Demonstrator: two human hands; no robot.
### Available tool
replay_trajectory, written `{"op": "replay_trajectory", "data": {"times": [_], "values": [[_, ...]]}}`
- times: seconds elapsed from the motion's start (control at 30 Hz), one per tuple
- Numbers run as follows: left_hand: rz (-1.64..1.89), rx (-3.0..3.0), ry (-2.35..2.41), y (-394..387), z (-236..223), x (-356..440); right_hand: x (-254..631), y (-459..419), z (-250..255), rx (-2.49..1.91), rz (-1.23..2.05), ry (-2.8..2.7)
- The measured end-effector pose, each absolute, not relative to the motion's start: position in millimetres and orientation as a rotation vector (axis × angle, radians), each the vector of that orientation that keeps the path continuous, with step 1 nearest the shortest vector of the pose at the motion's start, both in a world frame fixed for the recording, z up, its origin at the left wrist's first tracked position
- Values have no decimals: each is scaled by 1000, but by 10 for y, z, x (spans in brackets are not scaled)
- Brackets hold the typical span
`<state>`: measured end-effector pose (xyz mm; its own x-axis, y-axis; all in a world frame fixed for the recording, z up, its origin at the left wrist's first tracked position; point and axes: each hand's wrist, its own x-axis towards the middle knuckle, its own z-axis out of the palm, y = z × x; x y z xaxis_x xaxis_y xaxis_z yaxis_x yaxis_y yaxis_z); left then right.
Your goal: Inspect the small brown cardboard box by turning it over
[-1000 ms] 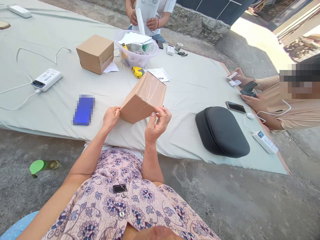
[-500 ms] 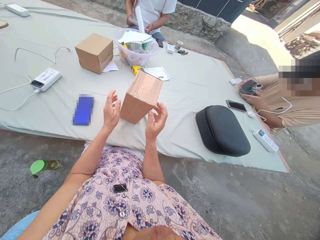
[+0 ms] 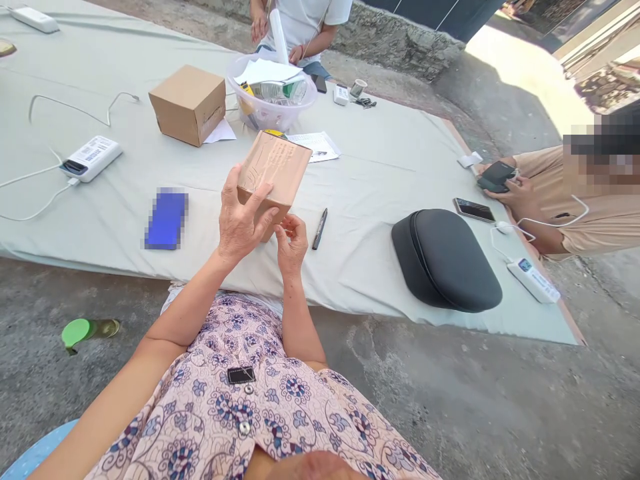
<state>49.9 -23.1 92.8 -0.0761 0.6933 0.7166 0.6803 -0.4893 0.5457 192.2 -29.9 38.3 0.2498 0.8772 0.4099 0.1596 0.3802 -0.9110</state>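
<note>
A small brown cardboard box [image 3: 278, 163] stands on the cloth-covered table just in front of me, slightly turned. My left hand [image 3: 241, 219] grips its left side, with fingers along the upper edge and thumb across the front. At the lower front right edge, the bent fingers of my right hand [image 3: 291, 243] close against the box; their tips are partly hidden. A black marker pen [image 3: 320, 229] lies right of my right hand. Left of my left hand is a blurred-out blue flat object [image 3: 167, 219].
A second cardboard box [image 3: 188, 103] and a lilac basket [image 3: 273, 110] of bottles and paper stand behind. A black case [image 3: 447, 260] sits to the right, a white power bank [image 3: 91, 159] to the left. Two people are at the table; one holds a dark device [image 3: 497, 177].
Both hands, apart from the box before, now touch it. The box has shifted a little left and turned, and the marker pen beside it has come into view.
</note>
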Motion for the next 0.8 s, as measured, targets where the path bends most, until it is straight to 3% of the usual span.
{"op": "replay_trajectory", "data": {"times": [0.47,0.8], "values": [[1817,1757,1832,-310,922,151,1857,-222,78,-1318,926,-1377],[1890,1248,1743,-290,856,103,1939,-290,221,-1195,675,-1256]]}}
